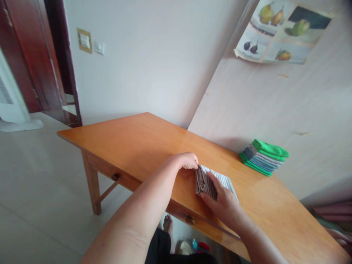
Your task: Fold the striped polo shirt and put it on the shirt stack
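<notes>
A folded striped cloth point(202, 183), grey-brown on its folded end and white-striped on top, lies on the wooden table point(121, 146). With curled fingers, my left hand point(189, 160) pinches the cloth's far left corner; the fingertips are partly hidden. My right hand point(224, 200) grips the cloth from the near right side, thumb low at the folded end and fingers over the top. Its layers show at the end facing left.
Against the wall on the right stands a stack of folded cloths point(264, 157), green, grey and striped. Drawer knobs point(189, 220) stick out from the table's front. A fruit picture sheet point(283, 33) hangs above. Folded pinkish fabric point(332, 212) lies beyond the table's right end.
</notes>
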Action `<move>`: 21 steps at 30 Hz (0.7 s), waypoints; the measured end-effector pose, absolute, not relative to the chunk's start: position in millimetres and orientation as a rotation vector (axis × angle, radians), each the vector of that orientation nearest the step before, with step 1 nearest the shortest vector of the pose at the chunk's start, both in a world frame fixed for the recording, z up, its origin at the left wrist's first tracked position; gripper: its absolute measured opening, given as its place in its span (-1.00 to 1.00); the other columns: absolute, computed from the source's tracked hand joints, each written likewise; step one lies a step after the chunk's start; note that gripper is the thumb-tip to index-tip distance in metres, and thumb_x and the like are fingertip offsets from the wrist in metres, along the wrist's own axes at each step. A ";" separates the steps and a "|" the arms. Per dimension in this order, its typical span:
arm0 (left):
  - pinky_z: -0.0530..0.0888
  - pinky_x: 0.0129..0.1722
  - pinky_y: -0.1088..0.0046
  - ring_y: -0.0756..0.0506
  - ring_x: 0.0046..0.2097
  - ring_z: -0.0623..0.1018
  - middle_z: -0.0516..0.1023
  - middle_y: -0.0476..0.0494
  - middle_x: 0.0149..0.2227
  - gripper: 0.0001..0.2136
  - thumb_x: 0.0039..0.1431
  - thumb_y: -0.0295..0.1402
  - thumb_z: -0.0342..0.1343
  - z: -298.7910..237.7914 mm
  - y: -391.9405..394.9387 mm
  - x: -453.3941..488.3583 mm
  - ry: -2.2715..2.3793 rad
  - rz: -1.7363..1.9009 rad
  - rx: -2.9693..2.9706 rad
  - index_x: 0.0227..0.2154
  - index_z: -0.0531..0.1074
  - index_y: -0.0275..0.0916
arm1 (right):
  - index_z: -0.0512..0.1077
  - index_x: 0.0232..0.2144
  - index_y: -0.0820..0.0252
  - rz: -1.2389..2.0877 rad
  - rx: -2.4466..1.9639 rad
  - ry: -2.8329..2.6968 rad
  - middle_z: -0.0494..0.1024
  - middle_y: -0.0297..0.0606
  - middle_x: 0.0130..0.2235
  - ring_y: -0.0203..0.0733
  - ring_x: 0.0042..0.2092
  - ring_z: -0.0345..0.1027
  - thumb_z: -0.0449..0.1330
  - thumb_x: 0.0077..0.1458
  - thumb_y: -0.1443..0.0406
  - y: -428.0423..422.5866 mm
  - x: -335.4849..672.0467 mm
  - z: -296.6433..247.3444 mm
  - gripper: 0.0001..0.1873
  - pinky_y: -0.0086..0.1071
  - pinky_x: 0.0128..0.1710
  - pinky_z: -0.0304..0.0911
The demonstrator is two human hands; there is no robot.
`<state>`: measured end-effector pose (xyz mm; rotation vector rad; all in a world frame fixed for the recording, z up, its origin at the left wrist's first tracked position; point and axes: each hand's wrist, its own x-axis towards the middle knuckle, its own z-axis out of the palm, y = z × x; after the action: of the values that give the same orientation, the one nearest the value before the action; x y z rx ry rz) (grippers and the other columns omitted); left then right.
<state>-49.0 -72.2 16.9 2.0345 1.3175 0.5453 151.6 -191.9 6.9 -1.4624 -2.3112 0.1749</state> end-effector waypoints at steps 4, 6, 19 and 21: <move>0.22 -0.50 0.52 0.02 -0.50 0.33 0.45 0.08 -0.56 -0.83 -0.14 -0.41 0.15 10.0 -69.4 -55.0 1.248 0.563 2.038 -0.42 0.58 -0.23 | 0.19 0.27 0.08 0.172 -1.458 -2.273 0.44 -0.07 0.17 0.12 0.14 0.35 0.15 0.14 0.07 -192.7 154.2 4.0 -0.32 -0.02 0.10 0.29; 0.21 -0.50 0.52 0.02 -0.50 0.33 0.45 0.08 -0.55 -0.81 -0.13 -0.38 0.15 8.0 -69.3 -57.0 1.238 0.565 2.031 -0.39 0.58 -0.23 | 0.24 0.24 0.09 0.222 -1.415 -2.231 0.47 -0.10 0.14 0.09 0.13 0.37 0.10 0.20 0.07 -191.2 154.1 2.9 -0.40 -0.06 0.09 0.29; 0.12 -0.51 0.46 0.02 -0.55 0.24 0.26 0.09 -0.67 -0.91 -0.14 -0.35 0.10 11.0 -72.4 -55.5 1.279 0.569 2.011 -0.61 0.46 -0.23 | 0.47 -0.14 0.13 0.579 -1.360 -1.576 0.60 -0.21 -0.16 -0.05 -0.11 0.44 0.06 0.21 -0.07 -190.6 142.0 -0.1 -0.55 -0.27 -0.10 0.35; 0.12 -0.51 0.46 0.02 -0.56 0.23 0.26 0.10 -0.66 -0.91 -0.14 -0.36 0.10 10.8 -72.9 -55.8 1.277 0.573 2.007 -0.59 0.47 -0.24 | 0.48 -0.12 0.13 0.618 -1.337 -1.534 0.59 -0.20 -0.12 -0.05 -0.08 0.44 0.05 0.21 -0.07 -190.7 142.6 0.6 -0.53 -0.26 -0.08 0.35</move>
<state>-55.8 -72.9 10.8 2.0065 1.2775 0.5733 142.6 -190.7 0.6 -1.3367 -1.5340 0.6180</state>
